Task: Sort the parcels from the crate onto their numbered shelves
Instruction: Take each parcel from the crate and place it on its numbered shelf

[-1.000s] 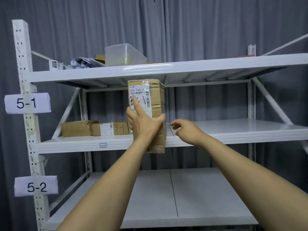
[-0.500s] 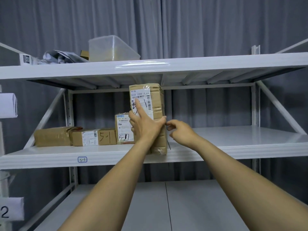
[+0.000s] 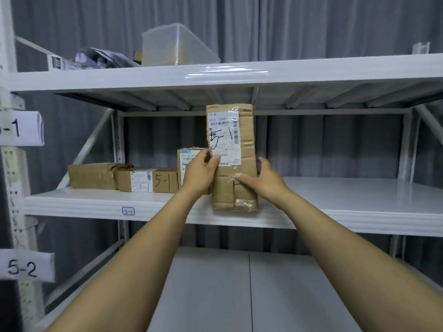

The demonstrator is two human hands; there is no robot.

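Note:
A tall brown cardboard parcel [image 3: 232,130] with a white label marked 5-1 stands upright on the 5-1 shelf [image 3: 335,207], near its front edge. My left hand [image 3: 200,171] grips its left side, thumb on the label. My right hand [image 3: 262,179] holds its right side, thumb on the front and fingers round the right edge. Left of it on the same shelf stand another labelled parcel [image 3: 185,159], partly hidden by my left hand, a box marked 5-1 [image 3: 153,179] and a plain brown parcel [image 3: 92,176].
White tags 5-1 [image 3: 20,128] and 5-2 [image 3: 26,265] hang on the left upright. The top shelf [image 3: 239,75] carries a clear plastic bin [image 3: 175,47] and papers [image 3: 100,58]. The lower shelf [image 3: 239,295] lies below my arms. Grey curtain behind.
The tall parcel has gone down onto the 5-1 shelf and stands there. My left hand slid lower on it, and my right hand moved in and took its right side.

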